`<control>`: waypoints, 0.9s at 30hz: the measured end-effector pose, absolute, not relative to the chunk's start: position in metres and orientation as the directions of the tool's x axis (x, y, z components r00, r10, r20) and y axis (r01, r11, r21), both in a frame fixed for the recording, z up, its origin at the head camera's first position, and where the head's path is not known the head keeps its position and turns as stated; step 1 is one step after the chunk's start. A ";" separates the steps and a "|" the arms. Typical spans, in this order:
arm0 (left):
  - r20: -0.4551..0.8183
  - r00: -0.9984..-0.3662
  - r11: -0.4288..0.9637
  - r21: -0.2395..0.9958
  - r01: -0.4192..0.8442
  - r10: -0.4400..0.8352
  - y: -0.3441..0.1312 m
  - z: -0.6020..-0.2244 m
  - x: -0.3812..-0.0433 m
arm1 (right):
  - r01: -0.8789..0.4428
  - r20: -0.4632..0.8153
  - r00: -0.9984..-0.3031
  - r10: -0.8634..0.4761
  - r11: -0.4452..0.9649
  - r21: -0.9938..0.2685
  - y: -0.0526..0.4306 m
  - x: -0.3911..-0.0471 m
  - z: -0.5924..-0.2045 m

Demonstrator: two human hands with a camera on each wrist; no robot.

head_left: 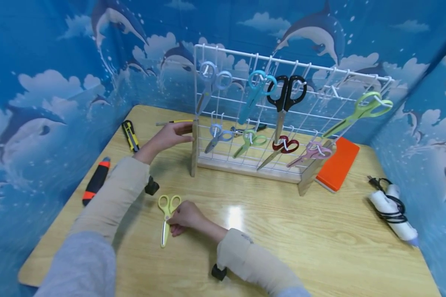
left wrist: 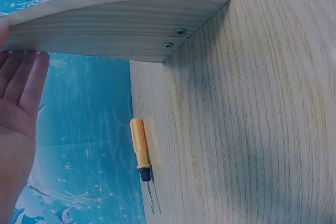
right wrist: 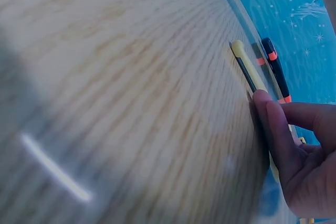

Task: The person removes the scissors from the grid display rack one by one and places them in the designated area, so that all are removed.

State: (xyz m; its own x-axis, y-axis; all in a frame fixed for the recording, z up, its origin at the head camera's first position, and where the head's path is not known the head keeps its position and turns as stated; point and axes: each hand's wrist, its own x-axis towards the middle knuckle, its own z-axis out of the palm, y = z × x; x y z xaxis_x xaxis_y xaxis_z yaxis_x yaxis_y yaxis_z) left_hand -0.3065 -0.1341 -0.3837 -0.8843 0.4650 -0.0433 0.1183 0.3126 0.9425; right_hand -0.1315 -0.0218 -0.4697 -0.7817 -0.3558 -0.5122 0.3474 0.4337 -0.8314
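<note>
My right hand (head_left: 186, 215) pinches yellow scissors (head_left: 166, 211) near their pivot, with the blades pointing toward me. In the right wrist view, thumb and index finger meet at the scissors (right wrist: 242, 56), close over the tabletop. My left hand (head_left: 172, 136) holds the left wooden side panel (head_left: 195, 154) of a white wire rack (head_left: 241, 51). From the left wrist, the thumb shows at one edge of the panel (left wrist: 105, 27) and the fingers at the opposite edge. Several scissors hang from the rack's hooks in two rows, including large black-handled scissors (head_left: 284, 95).
At the left lie a yellow utility knife (head_left: 130, 135) and a black-and-orange tool (head_left: 96, 180). A yellow-handled screwdriver (left wrist: 138, 142) rests behind my left hand. Pliers (head_left: 250, 130) lie behind the rack. Right of it are an orange box (head_left: 338, 165) and a white corded tool (head_left: 394, 214).
</note>
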 end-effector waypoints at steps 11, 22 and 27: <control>-0.015 -0.884 0.331 0.930 0.159 0.467 -0.135 -0.386 -0.306 | 0.265 -0.399 -0.808 -0.435 0.337 -0.904 0.005 -0.143 -0.447; -0.019 -0.883 0.321 0.935 0.151 0.470 -0.134 -0.383 -0.301 | -0.125 0.145 -0.988 0.042 0.316 -0.941 0.067 -0.203 -0.415; -0.043 -0.888 0.324 0.938 0.121 0.458 -0.130 -0.366 -0.291 | -0.138 0.195 -0.976 0.092 0.434 -0.890 0.069 -0.222 -0.412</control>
State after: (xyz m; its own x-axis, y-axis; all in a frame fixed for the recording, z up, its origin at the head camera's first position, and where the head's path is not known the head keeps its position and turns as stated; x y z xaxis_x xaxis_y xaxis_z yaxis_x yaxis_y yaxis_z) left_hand -0.2913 -0.1300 -0.3664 -0.8879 0.4579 -0.0432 0.1214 0.3239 0.9383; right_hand -0.2218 0.0693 -0.4123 -0.9764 0.0915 0.1954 -0.1375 0.4337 -0.8905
